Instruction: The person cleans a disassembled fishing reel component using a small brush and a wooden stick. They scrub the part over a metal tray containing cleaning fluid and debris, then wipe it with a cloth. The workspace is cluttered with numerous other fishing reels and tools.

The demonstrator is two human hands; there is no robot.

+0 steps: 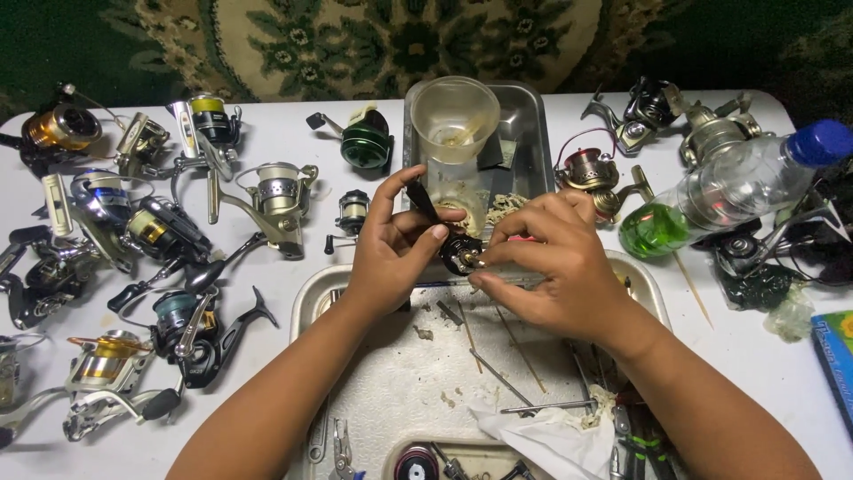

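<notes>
My left hand [391,244] grips a small black reel part [458,253] from the left, thumb on top, with a black handle-like piece [419,197] sticking up between its fingers. Fingertips of my right hand [555,267] pinch the same part at its brass-coloured end, over the far rim of a metal tray [306,298]. The tray holds a dirty white paper lining, thin metal rods [498,378] and crumpled tissue [542,436].
Several fishing reels [169,231] crowd the white table on the left, more [649,111] lie at the back right. A steel pan [524,133] holds a clear plastic cup [453,120]. A bottle with green liquid [720,191] lies at right. Pliers [342,449] sit near the front edge.
</notes>
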